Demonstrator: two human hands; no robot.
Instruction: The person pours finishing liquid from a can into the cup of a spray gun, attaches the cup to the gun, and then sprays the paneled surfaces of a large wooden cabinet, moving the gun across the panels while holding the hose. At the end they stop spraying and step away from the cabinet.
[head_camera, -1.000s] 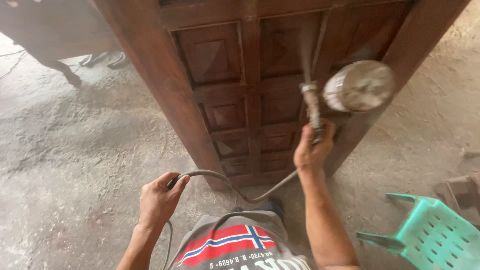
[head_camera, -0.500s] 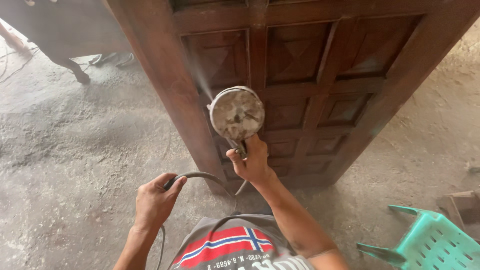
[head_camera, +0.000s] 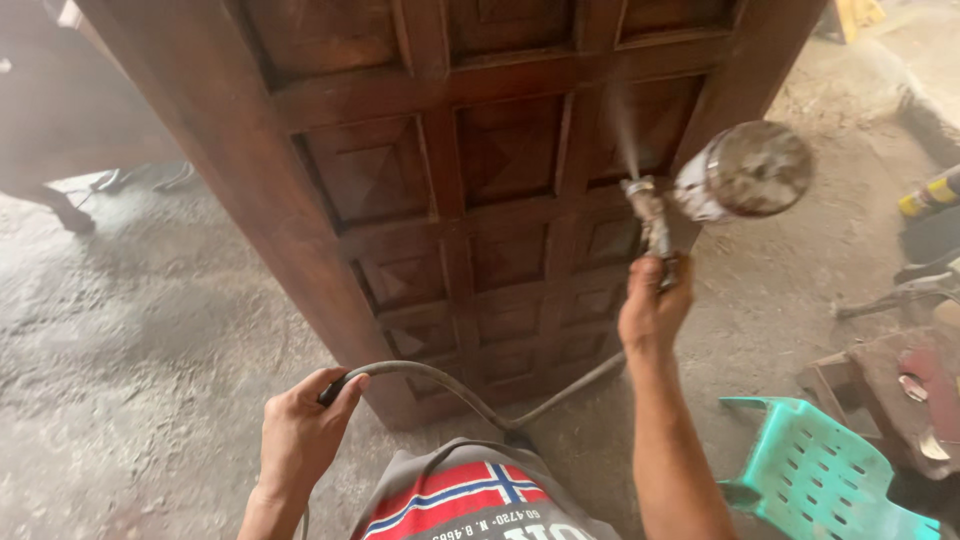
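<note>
A tall brown panelled wooden door (head_camera: 470, 170) lies in front of me over the concrete floor. My right hand (head_camera: 652, 310) grips a metal spray gun (head_camera: 655, 225) with a round metal cup (head_camera: 750, 170) on its right side. A thin mist leaves the nozzle upward onto the door's right panels. My left hand (head_camera: 300, 430) is closed around the grey air hose (head_camera: 430, 380), which curves along the door's lower edge to the gun.
A green plastic chair (head_camera: 830, 470) lies tipped at the lower right. Wooden blocks and tools (head_camera: 900, 380) sit at the right edge, with a yellow-tipped tool (head_camera: 930, 195) above them. Dark furniture legs (head_camera: 70, 215) stand at the far left.
My right hand has swung the spray gun from the door's middle panels over to the right side. The left hand has kept its hold on the hose.
</note>
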